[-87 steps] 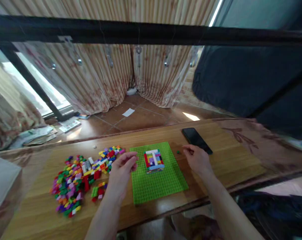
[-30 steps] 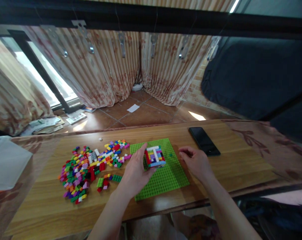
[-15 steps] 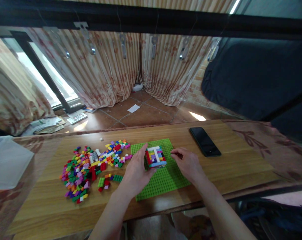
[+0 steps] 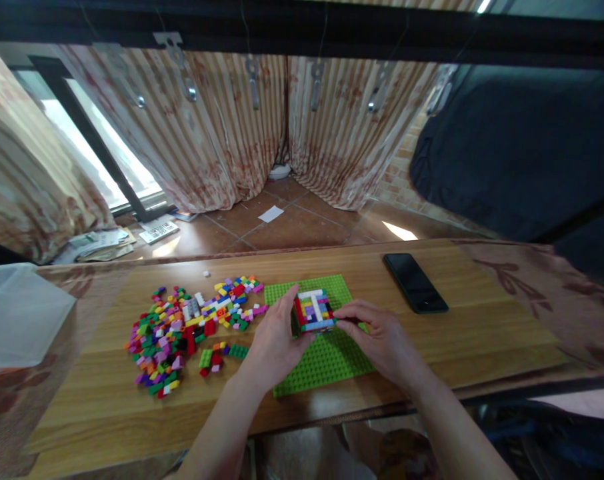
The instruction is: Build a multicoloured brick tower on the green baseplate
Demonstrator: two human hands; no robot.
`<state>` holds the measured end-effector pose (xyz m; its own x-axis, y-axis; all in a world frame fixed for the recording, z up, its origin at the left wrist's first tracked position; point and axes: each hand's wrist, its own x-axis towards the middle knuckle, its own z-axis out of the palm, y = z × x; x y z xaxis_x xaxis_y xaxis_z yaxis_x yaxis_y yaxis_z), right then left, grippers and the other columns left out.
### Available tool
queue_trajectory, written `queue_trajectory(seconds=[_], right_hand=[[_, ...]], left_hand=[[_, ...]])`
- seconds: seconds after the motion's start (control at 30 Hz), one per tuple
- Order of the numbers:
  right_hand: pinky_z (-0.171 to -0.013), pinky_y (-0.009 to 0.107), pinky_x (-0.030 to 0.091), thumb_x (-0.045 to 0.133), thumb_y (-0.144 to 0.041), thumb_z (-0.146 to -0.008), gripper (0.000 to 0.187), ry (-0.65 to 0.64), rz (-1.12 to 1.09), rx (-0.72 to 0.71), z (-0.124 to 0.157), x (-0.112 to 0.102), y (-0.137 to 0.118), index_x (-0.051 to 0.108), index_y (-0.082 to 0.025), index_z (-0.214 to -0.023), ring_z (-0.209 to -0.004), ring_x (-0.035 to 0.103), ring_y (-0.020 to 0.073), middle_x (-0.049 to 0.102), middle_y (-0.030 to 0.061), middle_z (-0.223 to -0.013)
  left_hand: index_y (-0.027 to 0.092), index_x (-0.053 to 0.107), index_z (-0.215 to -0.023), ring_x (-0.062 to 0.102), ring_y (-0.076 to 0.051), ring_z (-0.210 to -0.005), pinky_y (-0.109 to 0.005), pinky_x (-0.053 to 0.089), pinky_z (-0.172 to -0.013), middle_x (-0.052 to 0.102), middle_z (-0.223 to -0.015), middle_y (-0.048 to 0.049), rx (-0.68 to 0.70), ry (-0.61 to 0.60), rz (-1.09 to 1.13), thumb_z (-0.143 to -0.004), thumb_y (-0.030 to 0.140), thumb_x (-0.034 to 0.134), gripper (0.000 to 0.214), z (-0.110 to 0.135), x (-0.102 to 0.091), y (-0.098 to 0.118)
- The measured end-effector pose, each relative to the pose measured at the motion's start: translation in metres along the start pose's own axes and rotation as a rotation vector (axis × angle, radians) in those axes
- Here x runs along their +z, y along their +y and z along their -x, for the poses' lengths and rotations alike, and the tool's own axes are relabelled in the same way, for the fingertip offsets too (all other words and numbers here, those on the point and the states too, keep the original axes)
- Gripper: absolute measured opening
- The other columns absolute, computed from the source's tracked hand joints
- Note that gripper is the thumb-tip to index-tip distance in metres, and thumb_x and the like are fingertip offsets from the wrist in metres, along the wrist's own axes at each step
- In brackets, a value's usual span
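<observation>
A small square structure of toy building bricks (image 4: 314, 311) stands over the green baseplate (image 4: 318, 368). White, red and light blue bricks edge it, with purple, yellow and other colours inside. My left hand (image 4: 275, 339) grips its left side, fingers along the far left edge and thumb near the front. At the structure's right front corner is my right hand (image 4: 377, 333), thumb and forefinger pinched together against it. Whatever lies between those fingertips is too small or hidden to name.
Loose coloured bricks (image 4: 157, 343) lie heaped on the left of the wooden table (image 4: 222, 427), with several more spread towards the baseplate. A black phone (image 4: 415, 283) rests at the right. A translucent white container (image 4: 22, 317) sits at the far left edge.
My right hand has moved left, from beside the structure to its right front corner. My left hand keeps its hold. The whole view has shifted slightly.
</observation>
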<state>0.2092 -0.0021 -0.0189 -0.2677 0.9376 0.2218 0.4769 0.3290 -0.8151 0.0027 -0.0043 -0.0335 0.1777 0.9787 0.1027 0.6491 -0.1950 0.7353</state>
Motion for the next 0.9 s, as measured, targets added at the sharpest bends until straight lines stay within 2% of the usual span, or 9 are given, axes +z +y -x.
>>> queue_trajectory(seconds=[0.27, 0.4, 0.63, 0.77, 0.9], right_hand=[[-0.078, 0.032, 0.051, 0.061, -0.028, -0.086, 0.012, -0.005, 0.0, -0.003, 0.001, 0.002, 0.001, 0.071, -0.024, -0.091, -0.084, 0.066, 0.0189, 0.072, 0.0033, -0.089], [-0.077, 0.031, 0.051, 0.061, -0.028, -0.086, 0.012, -0.021, 0.004, 0.022, 0.0, 0.001, 0.0, 0.071, -0.024, -0.092, -0.083, 0.066, 0.0188, 0.072, 0.0028, -0.088], [-0.08, 0.032, 0.051, 0.061, -0.028, -0.087, 0.013, -0.014, -0.059, 0.027, 0.001, 0.0, 0.004, 0.072, -0.024, -0.091, -0.086, 0.067, 0.0187, 0.072, 0.0034, -0.09], [-0.079, 0.032, 0.051, 0.061, -0.029, -0.086, 0.012, -0.014, -0.068, 0.032, 0.001, 0.002, 0.007, 0.072, -0.023, -0.088, -0.084, 0.067, 0.0188, 0.072, 0.0033, -0.088], [-0.077, 0.03, 0.05, 0.061, -0.028, -0.085, 0.011, -0.013, -0.085, 0.035, 0.0, 0.001, 0.006, 0.071, -0.023, -0.086, -0.082, 0.065, 0.0177, 0.071, 0.002, -0.085]], left_hand=[[0.018, 0.031, -0.145, 0.05, -0.028, -0.129, -0.048, 0.039, -0.109, 0.052, -0.14, -0.0141, -0.011, -0.01, 0.023, -0.071, 0.018, 0.071, 0.084, 0.002, -0.003, 0.002], [0.015, 0.03, -0.146, 0.046, -0.028, -0.132, -0.048, 0.036, -0.111, 0.049, -0.142, -0.0154, -0.036, -0.03, 0.089, -0.07, 0.02, 0.073, 0.087, 0.003, -0.008, 0.007], [0.013, 0.033, -0.145, 0.042, -0.028, -0.135, -0.047, 0.032, -0.114, 0.045, -0.146, -0.0168, -0.071, -0.015, 0.235, -0.077, 0.031, 0.069, 0.079, 0.003, -0.011, 0.01], [0.016, 0.038, -0.141, 0.047, -0.027, -0.131, -0.047, 0.035, -0.112, 0.05, -0.14, -0.0148, -0.035, 0.083, 0.228, -0.08, 0.033, 0.066, 0.069, 0.002, -0.008, 0.011], [0.023, 0.058, -0.121, 0.055, -0.022, -0.119, -0.041, 0.042, -0.105, 0.059, -0.127, -0.008, 0.113, 0.246, 0.162, -0.085, 0.023, 0.06, 0.036, 0.004, -0.007, 0.023]])
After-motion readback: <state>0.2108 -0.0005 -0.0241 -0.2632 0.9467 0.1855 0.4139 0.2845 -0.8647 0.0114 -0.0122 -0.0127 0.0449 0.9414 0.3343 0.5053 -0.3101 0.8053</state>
